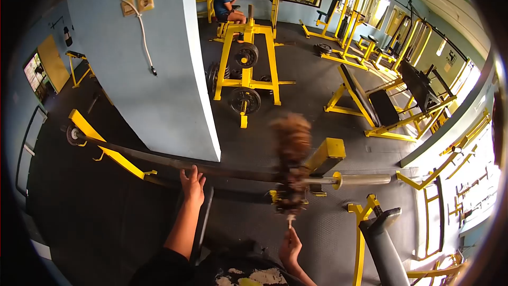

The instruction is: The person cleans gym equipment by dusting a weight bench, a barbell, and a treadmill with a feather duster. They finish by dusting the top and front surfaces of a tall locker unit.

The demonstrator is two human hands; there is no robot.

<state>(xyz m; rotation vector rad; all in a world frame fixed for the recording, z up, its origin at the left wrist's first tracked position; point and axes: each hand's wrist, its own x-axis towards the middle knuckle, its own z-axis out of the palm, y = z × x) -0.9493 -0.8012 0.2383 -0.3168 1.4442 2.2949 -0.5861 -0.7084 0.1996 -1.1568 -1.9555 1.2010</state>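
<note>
Across the near part of the head view, a long bar (pixel 238 172) runs from left to right, and a brown duster (pixel 291 164) crosses in front of its right part, blurred. The right hand (pixel 290 248) grips the duster's thin handle (pixel 290 222) low down; the left hand (pixel 192 186), farther left, has spread fingers at the bar's near side and grasps nothing, though I cannot tell whether the fingertips touch. As a judgement, the duster's fluffy head could snag on the yellow collar (pixel 337 180) or the right post (pixel 330 151) if swept wide, and a hold so near the handle's end could let it twist or slip. A hard push from the left hand could make the bar roll, since nothing visible clamps it. Counted, there are one duster, one long bar, two bare hands and two yellow posts, the other at left (pixel 121 160). Far off stand one plate stand (pixel 225 63) with two plates (pixel 246 55) on its near side, more being partly hidden, and one seated person (pixel 226 5), apart from mirror reflections; two sockets (pixel 145 1) and one cord (pixel 138 21) are on the left wall.
</note>
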